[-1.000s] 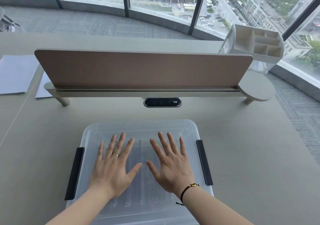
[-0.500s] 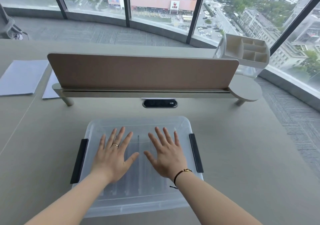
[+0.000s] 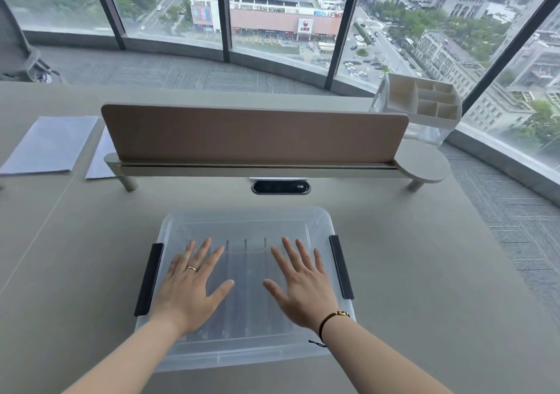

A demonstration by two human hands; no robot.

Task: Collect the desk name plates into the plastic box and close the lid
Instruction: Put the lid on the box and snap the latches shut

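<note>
1. The plastic box [image 3: 245, 354] sits on the desk [image 3: 424, 272], directly in front of the person and near the desk's front edge.
2. The lid [image 3: 245, 227] is on the box and covers its whole top. It is clear plastic.
3. A black latch [image 3: 149, 279] lies along the left side of the lid. A second black latch [image 3: 341, 267] lies along the right side.
4. The name plates [image 3: 245, 272] are inside the box, seen through the lid as a row of dim upright strips. Their number cannot be told.
5. The left hand [image 3: 189, 287] lies flat on the left half of the lid, palm down, fingers straight and spread wide. It grips nothing. A ring [image 3: 191, 268] is on one finger.
6. The right hand [image 3: 303, 284] lies flat on the right half of the lid, palm down, fingers straight and spread wide. It grips nothing. A dark cord bracelet [image 3: 331, 321] is on the wrist.
7. The two hands are apart, with a bare strip of lid between the thumbs.
8. Behind the box, a brown divider panel [image 3: 254, 133] stands on a raised shelf [image 3: 422, 161].
9. A white organizer [image 3: 422, 101] stands at the far right. Paper sheets [image 3: 50, 143] lie at the far left.
</note>
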